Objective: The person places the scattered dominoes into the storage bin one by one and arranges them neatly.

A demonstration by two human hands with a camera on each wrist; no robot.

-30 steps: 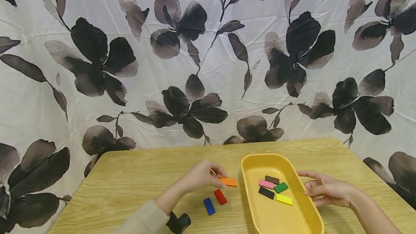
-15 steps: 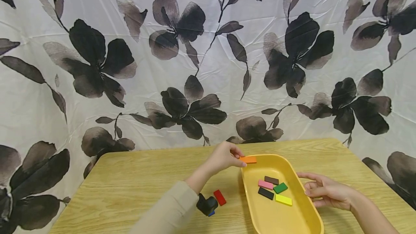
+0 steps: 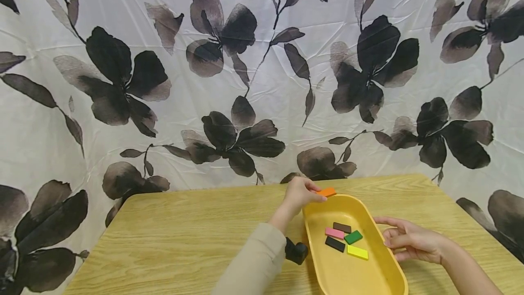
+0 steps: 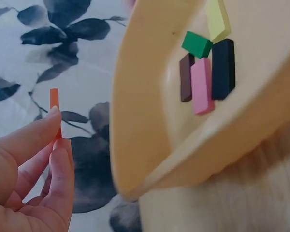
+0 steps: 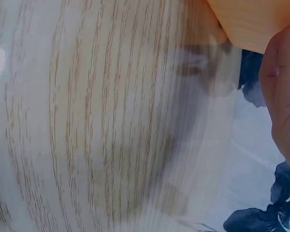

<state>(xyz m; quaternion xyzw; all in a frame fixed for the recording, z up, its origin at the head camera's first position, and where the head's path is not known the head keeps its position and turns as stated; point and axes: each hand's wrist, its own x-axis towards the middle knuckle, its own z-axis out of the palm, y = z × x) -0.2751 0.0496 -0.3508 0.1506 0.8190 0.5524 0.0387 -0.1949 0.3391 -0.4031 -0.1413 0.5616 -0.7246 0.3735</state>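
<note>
My left hand [image 3: 300, 193] pinches a small orange block [image 3: 327, 192] between thumb and fingers, near the far-left rim of a yellow tray [image 3: 378, 281]. The left wrist view shows that orange block [image 4: 54, 98] edge-on, upright above the fingertips. Inside the tray lie a brown block [image 3: 342, 227], a pink block [image 3: 335, 233], a green block [image 3: 353, 237], a black block [image 3: 335, 244] and a yellow block [image 3: 357, 252]. My right hand [image 3: 417, 242] rests against the outside of the tray's right wall, fingers loosely bent. Only part of it shows in the right wrist view.
The tray stands on a wood-grain table [image 3: 184, 231]. A white floral cloth [image 3: 172, 113] hangs behind the table's back edge. Strapped at my left wrist is a black device [image 3: 296, 251], close to the tray's left wall. The left sleeve [image 3: 254, 263] covers part of the table.
My left hand has carried the orange block right and away from me, from the table beside the tray to its far rim. The sleeve now hides the red and blue blocks. My right hand stays put.
</note>
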